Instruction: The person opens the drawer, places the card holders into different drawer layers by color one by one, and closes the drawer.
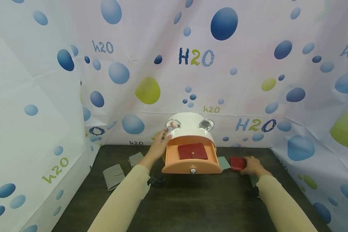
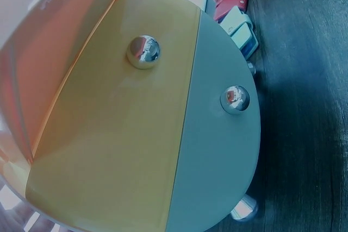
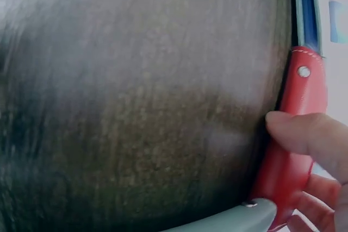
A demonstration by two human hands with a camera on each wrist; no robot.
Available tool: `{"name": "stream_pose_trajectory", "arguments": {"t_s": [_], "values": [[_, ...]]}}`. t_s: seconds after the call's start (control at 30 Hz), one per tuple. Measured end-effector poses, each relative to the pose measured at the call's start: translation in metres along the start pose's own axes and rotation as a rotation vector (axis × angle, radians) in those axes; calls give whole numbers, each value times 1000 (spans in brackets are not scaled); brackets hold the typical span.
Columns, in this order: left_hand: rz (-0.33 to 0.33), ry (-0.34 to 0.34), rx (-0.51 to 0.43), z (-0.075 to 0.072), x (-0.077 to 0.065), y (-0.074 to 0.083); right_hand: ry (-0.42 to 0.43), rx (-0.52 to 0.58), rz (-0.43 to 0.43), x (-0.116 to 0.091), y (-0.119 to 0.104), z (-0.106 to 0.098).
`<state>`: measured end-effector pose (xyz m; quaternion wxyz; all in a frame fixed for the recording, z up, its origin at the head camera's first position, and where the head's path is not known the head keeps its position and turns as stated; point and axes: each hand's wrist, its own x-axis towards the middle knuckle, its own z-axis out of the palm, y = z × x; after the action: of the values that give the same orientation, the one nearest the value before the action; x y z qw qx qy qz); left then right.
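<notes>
A small bright-red wallet (image 1: 237,164) stands on a dark, wood-grained surface (image 1: 208,199), right of centre, and a person's right hand (image 1: 251,166) has hold of it: the thumb presses on one face while the other fingers bend behind, pinching it between them. The right wrist view shows white stitching and a round metal snap on this wallet. On the side toward the middle is a pale green wallet (image 1: 224,163), and another pale green wallet (image 1: 253,180) is partly hidden near the right wrist. In the middle of the surface is a rounded white cabinet (image 1: 188,124) with two shiny silver ovals, like eyes, on its top. Its orange drawer (image 1: 192,167) is pulled out, silver knob in front, and a darker red wallet (image 1: 193,151) with a snap strap is inside. The left wrist view shows a yellow drawer front (image 2: 119,118) and a blue-green drawer front (image 2: 217,139), both closed, each with a round silver knob. The left hand (image 1: 157,145) rests against the cabinet's left side, thumb and fingers spread apart and pinching nothing. Farther left lie two grey wallets (image 1: 114,177). Behind everything hangs a white sheet (image 1: 174,80) printed with blue and lime drops and "H2O".
</notes>
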<state>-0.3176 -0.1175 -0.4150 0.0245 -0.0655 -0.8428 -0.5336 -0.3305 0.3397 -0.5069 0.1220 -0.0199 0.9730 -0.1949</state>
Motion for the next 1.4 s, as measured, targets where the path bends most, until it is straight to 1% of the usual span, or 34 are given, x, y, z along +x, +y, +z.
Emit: {"name": "stream_pose_trajectory", "arguments": {"t_s": [0.23, 0.47, 0.73, 1.03, 1.4], "values": [[-2, 0, 3, 1, 0, -1, 1, 8, -19, 3, 4, 2], [-3, 3, -7, 1, 0, -1, 9, -8, -46, 1, 1, 0], [-5, 8, 12, 1, 1, -3, 13, -28, -24, 2, 0, -1], [-10, 2, 1, 0, 2, -2, 33, -14, 2, 5, 2, 0], [-14, 11, 15, 1, 1, 0, 75, 21, -19, 5, 12, 2]]}}
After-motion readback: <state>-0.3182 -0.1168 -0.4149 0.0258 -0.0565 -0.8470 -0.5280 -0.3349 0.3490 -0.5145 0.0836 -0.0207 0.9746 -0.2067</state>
